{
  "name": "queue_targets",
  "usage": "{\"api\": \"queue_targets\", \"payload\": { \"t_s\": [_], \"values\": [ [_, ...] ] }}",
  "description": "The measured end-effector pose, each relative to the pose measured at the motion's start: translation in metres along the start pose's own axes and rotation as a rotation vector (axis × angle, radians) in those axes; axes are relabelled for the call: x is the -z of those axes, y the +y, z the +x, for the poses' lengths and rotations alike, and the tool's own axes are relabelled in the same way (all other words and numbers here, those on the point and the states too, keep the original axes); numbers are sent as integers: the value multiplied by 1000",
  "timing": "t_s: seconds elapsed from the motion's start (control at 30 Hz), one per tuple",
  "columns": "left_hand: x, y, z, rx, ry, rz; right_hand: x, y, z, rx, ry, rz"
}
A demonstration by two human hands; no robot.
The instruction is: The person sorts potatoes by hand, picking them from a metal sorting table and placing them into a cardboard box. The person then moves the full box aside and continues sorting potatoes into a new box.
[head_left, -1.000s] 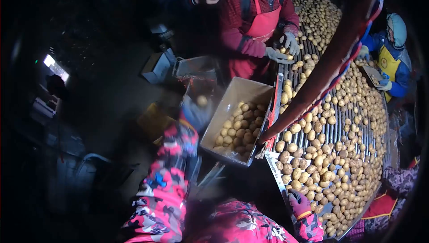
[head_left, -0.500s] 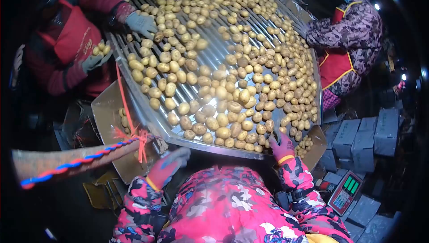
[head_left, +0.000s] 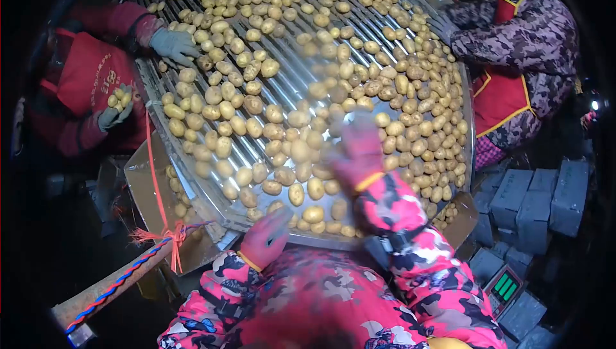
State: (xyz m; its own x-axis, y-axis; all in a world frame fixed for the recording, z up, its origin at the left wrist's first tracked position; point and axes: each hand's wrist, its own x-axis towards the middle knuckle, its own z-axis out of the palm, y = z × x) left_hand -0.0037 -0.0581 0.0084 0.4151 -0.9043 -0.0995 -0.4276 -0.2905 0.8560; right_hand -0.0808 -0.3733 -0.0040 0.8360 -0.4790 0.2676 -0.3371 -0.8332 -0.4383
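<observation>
Many potatoes lie over a slatted metal sorting table. My right hand, in a pink and grey glove, reaches out over the potatoes at the near middle; its fingers are smeared by motion, so a hold cannot be made out. At the table's near rim is my left hand, gloved the same way, with fingers stretched towards the nearest potatoes. Nothing shows in it.
At left, a co-worker's gloved hand rests by potatoes; the other holds several. Another co-worker's sleeve reaches in from the right. Cardboard boxes flank the table. A roped pole juts at lower left; grey cartons stand right.
My right hand has swept left and away from me, from the near right edge onto the potatoes. My left hand has moved right and closer to the rim. The whole view has shifted slightly.
</observation>
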Motion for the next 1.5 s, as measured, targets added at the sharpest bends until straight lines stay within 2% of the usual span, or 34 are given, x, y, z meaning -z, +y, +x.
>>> {"api": "queue_targets", "payload": {
  "t_s": [0.03,0.07,0.13,0.2,0.23,0.3,0.37,0.47,0.5,0.53,0.57,0.6,0.7,0.77,0.83,0.87,0.9,0.93,1.0,1.03,1.07,1.1,1.13,1.17,1.2,1.23,1.3,1.37,1.4,1.47,1.5],
  "values": [
    [-3,3,8,104,32,-140,-20,-35,21,239,-60,163],
    [-5,7,12,208,70,-281,-49,-44,23,294,-234,162],
    [-12,-8,10,433,3,-670,-68,-35,19,386,-150,114],
    [-21,-20,16,570,21,-1010,-53,-25,12,86,-259,153],
    [-6,8,34,681,-43,-1424,-37,-20,11,76,-269,209],
    [-48,-18,42,593,6,-1362,-13,-33,10,121,-365,312],
    [-41,-11,53,483,-42,-1681,-10,-53,30,207,-425,347],
    [-20,-14,47,378,-82,-1552,-39,-109,91,296,-322,291],
    [-22,-29,41,438,-22,-1470,-59,-128,111,315,-463,191],
    [-14,-29,34,407,77,-1829,-85,-143,123,335,-599,85],
    [-5,-31,28,443,167,-1816,-141,-139,121,389,-604,-131],
    [3,-31,24,479,253,-1807,-159,-137,122,430,-564,-144],
    [30,-16,27,503,325,-1615,-196,-121,126,574,-496,-122],
    [29,-16,40,458,312,-1397,-146,-127,135,460,-647,-42],
    [18,-28,55,276,254,-1772,-99,-124,128,397,-749,109],
    [8,-39,61,84,184,-2247,-81,-122,123,397,-778,222],
    [13,-32,69,129,194,-2336,-45,-142,135,261,-1137,165],
    [27,-17,77,174,200,-2423,-41,-133,129,378,-1059,191],
    [67,25,83,140,54,-2437,-34,-126,166,254,-1033,254],
    [67,22,78,175,97,-2384,-38,-124,194,334,-863,351],
    [67,18,74,210,138,-2329,-56,-119,221,400,-693,288],
    [43,-11,58,289,273,-2209,-73,-115,248,447,-518,213],
    [52,-8,59,367,406,-2083,-101,-114,272,475,-346,-18],
    [61,1,53,534,417,-2085,-125,-113,301,540,-308,-95],
    [88,25,55,605,359,-2029,-144,-123,330,606,-273,-167],
    [63,-2,31,499,358,-1898,-155,-140,360,545,-323,-198],
    [46,-23,3,375,372,-1902,-177,-165,406,441,-416,-264],
    [77,3,3,470,445,-1489,-202,-171,406,405,-539,-248],
    [72,-4,-4,517,484,-1547,-216,-168,394,411,-626,-189],
    [57,-14,-8,617,524,-1614,-190,-171,338,610,-561,-324],
    [51,-20,-7,676,540,-1611,-166,-169,314,689,-651,-177]
  ]
}}
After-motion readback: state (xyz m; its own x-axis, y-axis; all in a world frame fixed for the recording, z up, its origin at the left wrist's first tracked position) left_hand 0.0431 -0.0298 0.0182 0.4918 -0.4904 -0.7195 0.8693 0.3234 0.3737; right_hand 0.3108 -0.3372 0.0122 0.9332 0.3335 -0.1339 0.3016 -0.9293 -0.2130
